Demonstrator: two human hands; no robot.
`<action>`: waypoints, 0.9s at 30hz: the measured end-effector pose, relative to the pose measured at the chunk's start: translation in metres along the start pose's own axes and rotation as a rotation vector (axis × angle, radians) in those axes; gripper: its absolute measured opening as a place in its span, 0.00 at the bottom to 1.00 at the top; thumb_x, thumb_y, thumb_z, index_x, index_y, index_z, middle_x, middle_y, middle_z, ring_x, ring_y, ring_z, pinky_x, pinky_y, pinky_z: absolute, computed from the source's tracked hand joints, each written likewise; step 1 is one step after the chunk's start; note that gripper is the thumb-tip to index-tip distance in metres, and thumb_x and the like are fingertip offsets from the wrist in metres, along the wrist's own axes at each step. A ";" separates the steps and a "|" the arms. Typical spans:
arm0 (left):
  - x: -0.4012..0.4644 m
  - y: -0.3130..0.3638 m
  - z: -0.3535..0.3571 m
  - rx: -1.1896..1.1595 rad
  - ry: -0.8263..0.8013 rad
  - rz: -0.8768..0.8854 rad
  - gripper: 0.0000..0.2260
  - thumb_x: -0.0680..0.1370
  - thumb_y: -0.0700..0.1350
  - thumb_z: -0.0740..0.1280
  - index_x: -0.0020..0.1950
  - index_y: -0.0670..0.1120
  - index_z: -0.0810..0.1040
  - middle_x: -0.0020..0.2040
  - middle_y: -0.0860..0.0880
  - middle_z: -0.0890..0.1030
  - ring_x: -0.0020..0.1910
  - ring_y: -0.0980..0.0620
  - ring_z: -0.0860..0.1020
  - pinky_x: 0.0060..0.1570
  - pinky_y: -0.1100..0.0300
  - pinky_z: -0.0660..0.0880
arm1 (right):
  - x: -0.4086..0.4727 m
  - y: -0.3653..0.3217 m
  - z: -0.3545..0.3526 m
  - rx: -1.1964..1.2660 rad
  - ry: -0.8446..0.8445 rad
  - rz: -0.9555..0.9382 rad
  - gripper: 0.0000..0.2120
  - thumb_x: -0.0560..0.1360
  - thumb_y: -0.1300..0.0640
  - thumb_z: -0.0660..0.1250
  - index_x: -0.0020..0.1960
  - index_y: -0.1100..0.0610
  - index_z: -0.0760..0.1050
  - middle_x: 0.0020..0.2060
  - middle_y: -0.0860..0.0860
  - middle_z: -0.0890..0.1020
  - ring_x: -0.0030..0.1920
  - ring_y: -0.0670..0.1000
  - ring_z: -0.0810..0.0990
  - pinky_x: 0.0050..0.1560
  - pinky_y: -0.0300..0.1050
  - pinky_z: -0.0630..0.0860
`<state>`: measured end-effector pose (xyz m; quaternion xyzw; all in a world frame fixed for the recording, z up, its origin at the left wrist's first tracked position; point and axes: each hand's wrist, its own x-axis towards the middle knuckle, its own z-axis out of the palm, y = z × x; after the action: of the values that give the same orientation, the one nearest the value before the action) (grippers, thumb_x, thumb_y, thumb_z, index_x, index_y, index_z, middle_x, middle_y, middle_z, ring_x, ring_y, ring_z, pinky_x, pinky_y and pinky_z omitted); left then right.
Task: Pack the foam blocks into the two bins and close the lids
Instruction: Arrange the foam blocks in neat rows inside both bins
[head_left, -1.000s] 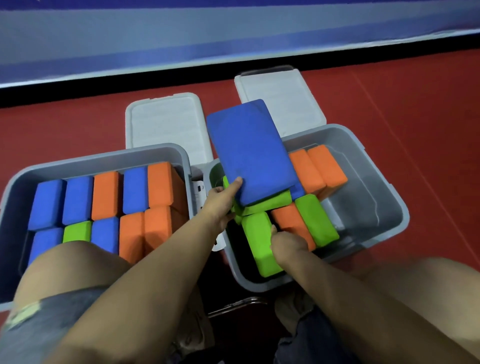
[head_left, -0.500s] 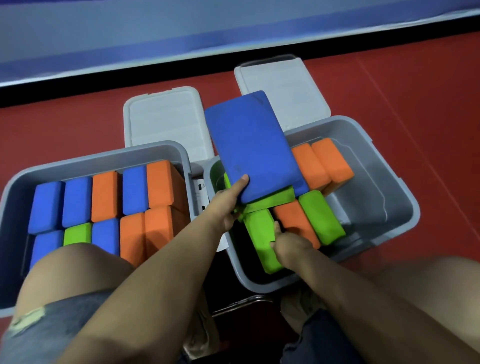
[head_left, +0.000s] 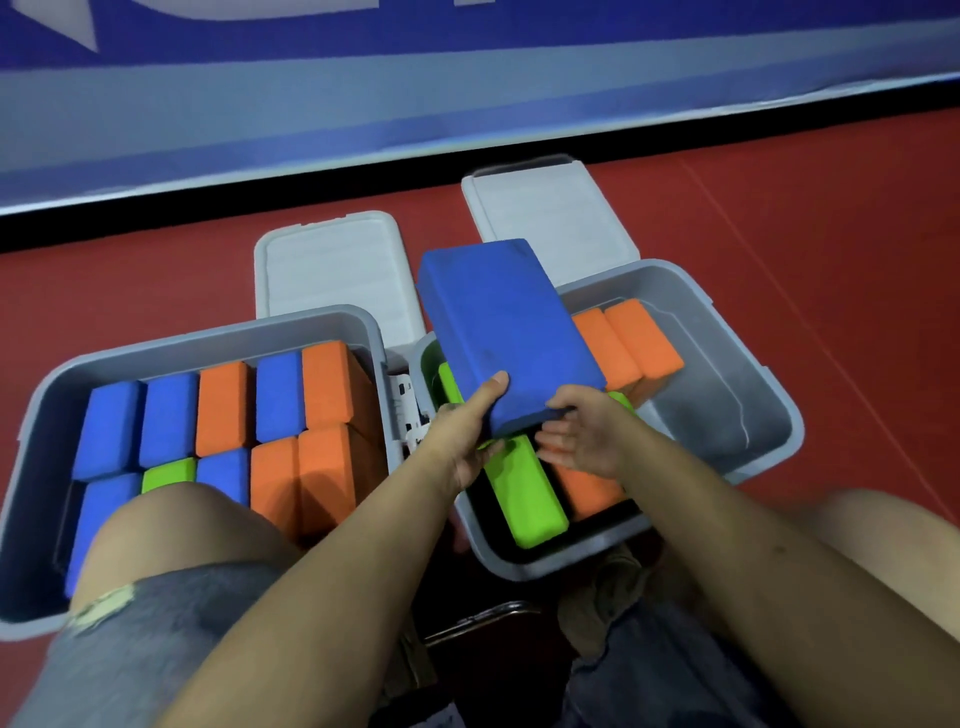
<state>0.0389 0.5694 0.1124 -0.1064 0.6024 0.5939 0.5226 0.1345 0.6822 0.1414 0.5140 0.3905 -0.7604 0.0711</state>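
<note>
Blue block (head_left: 506, 332) tilted over right bin (head_left: 769, 415) (lidless).

left hand (head_left: 470, 434) grips, right hand (head_left: 584, 434) cupped, palm up.

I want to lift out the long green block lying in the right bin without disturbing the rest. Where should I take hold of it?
Probably grip the green block across its two long sides near its free near end, coming from above: the far end lies under the blue block and the left hand.

right hand (head_left: 582, 434) off green block (head_left: 524, 493) — now under blue block (head_left: 506, 332)
</note>
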 end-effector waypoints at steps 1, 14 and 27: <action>-0.003 -0.003 0.001 -0.022 -0.007 0.026 0.44 0.53 0.64 0.77 0.65 0.49 0.73 0.60 0.51 0.81 0.55 0.53 0.80 0.38 0.60 0.75 | -0.004 -0.002 -0.001 0.088 -0.029 0.015 0.11 0.76 0.56 0.59 0.56 0.60 0.70 0.61 0.59 0.69 0.67 0.59 0.68 0.66 0.58 0.66; -0.039 0.004 0.083 0.064 -0.249 0.108 0.29 0.78 0.65 0.54 0.68 0.45 0.72 0.58 0.49 0.80 0.58 0.52 0.78 0.57 0.58 0.73 | -0.041 -0.045 -0.042 -0.029 0.285 -0.585 0.47 0.57 0.37 0.75 0.72 0.40 0.57 0.64 0.45 0.76 0.60 0.54 0.78 0.56 0.62 0.76; 0.022 -0.029 0.117 0.255 -0.236 -0.047 0.28 0.79 0.67 0.44 0.52 0.50 0.75 0.47 0.50 0.78 0.44 0.53 0.76 0.40 0.60 0.68 | -0.047 -0.076 -0.144 -0.919 1.001 -0.639 0.35 0.65 0.48 0.74 0.70 0.44 0.67 0.63 0.58 0.66 0.61 0.61 0.70 0.62 0.52 0.66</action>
<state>0.1097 0.6688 0.1078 0.0174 0.6047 0.5085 0.6128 0.2218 0.8166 0.1969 0.5786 0.7845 -0.1801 -0.1317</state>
